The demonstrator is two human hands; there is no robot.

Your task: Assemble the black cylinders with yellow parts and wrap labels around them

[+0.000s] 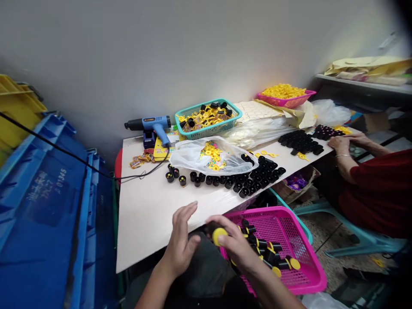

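Note:
My left hand [182,240] is raised at the table's front edge, its fingers apart and nothing in them. Just to its right, my right hand [233,240] pinches a round yellow cap [219,236] between thumb and fingers. Whatever is under the cap is hidden by the hand and blurred. Beneath my right forearm, a pink basket [309,257] holds several black cylinders with yellow caps [273,253]. On the table beyond my hands stand many open black cups [247,186], some with small coloured bits inside. Behind them lies a clear plastic bag [183,156] with yellow pieces in it.
A blue heat gun [154,124] with a trailing cord rests at the back left. Teal [209,128] and pink [289,103] baskets of yellow parts stand along the wall. Blue crates [35,206] rise at left. A co-worker in a red top [383,193] sits at right.

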